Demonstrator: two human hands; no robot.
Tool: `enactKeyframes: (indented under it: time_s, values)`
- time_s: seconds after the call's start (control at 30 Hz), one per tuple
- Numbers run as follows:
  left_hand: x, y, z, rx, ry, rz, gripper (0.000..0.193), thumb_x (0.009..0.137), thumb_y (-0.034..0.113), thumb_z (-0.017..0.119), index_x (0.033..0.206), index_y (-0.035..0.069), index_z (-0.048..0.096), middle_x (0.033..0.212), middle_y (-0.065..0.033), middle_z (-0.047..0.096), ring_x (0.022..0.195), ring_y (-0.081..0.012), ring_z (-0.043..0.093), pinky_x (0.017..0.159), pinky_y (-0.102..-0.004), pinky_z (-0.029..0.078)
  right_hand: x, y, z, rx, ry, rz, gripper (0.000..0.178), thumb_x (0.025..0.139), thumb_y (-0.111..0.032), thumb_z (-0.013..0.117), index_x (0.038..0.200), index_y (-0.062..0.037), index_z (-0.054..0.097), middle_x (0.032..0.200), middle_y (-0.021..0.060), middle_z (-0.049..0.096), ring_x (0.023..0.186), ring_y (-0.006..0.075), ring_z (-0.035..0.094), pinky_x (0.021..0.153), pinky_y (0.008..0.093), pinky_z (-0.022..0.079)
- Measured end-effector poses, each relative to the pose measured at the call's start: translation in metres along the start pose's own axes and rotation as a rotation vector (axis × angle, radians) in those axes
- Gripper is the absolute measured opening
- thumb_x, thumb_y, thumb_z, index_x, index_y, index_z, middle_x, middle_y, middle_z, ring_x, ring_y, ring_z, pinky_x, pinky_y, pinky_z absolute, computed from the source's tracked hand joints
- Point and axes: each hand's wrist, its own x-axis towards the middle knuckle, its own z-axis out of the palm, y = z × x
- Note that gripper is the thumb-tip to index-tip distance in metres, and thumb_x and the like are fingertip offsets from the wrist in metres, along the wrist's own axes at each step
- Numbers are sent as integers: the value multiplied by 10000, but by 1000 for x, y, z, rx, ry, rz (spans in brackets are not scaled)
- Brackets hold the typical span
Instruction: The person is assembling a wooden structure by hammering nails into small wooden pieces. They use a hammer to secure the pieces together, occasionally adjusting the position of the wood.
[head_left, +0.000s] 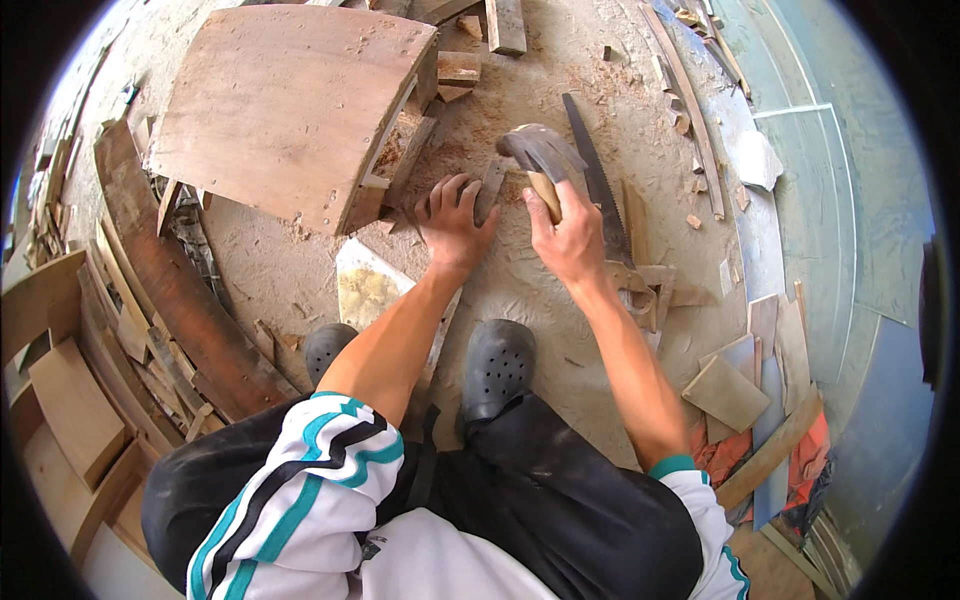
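My right hand [572, 235] is closed around the short wooden handle of a claw hammer [540, 150]. Its dark metal head is raised above a narrow wooden strip [488, 192]. My left hand [455, 228] lies over that strip with fingers spread, the strip showing between thumb and forefinger. What lies under the palm is hidden. Just right of the hammer, a handsaw [595, 175] rests on the ground, its dark blade pointing away and its wooden handle partly behind my right forearm. Beyond my left hand stands a curved plywood-topped piece [290, 105] on a wooden frame.
A long curved board [180, 290] and stacked wood pieces [75, 410] line the left. Glass sheets [810, 200] lie at the right, beside a long thin strip [690, 110]. Offcuts [730, 390] pile near my right knee. My grey clogs [498, 365] stand on the dusty ground.
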Motion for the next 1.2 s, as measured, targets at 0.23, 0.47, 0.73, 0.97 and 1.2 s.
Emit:
enactKeyframes:
  time_s: [0.23, 0.47, 0.73, 0.97, 1.2]
  values:
    - [-2, 2, -1, -8, -21, -5, 527, 770, 410, 803, 1206, 146, 667, 1334, -41, 581, 1304, -263, 493, 1081, -484, 322, -14, 30, 16, -83, -100, 33, 396, 940, -202, 682, 1231, 59, 617, 1043, 292, 687, 886, 450, 699, 740, 449, 575]
    - [-1, 7, -5, -19, -44, -28, 521, 784, 416, 800, 1198, 126, 673, 1347, -47, 578, 1313, -272, 488, 1076, -487, 325, -17, 18, 4, -36, 101, -53, 373, 940, -193, 681, 1204, 64, 627, 994, 263, 690, 857, 439, 695, 723, 463, 566]
    - [7, 15, -8, 32, -62, 50, 449, 819, 304, 747, 1192, 67, 669, 1337, -70, 581, 1292, -290, 498, 1080, -483, 334, -28, 16, -5, -4, 69, 123, 405, 952, -211, 668, 1219, 89, 614, 1002, 285, 689, 894, 456, 685, 744, 473, 557]
    - [8, 26, -8, -132, -160, -154, 439, 889, 234, 676, 1244, -12, 602, 1312, -149, 574, 1228, -371, 535, 987, -485, 478, -52, 32, -30, -45, 176, 237, 408, 952, -234, 684, 1174, 100, 610, 952, 307, 682, 911, 465, 678, 782, 479, 540]
    - [39, 62, -27, -146, -235, -211, 399, 986, 235, 527, 1293, -20, 531, 1197, -253, 606, 1025, -466, 627, 896, -515, 515, -66, 48, -24, -55, 229, 289, 425, 956, -303, 688, 1203, 37, 624, 928, 266, 695, 854, 433, 690, 753, 460, 535]
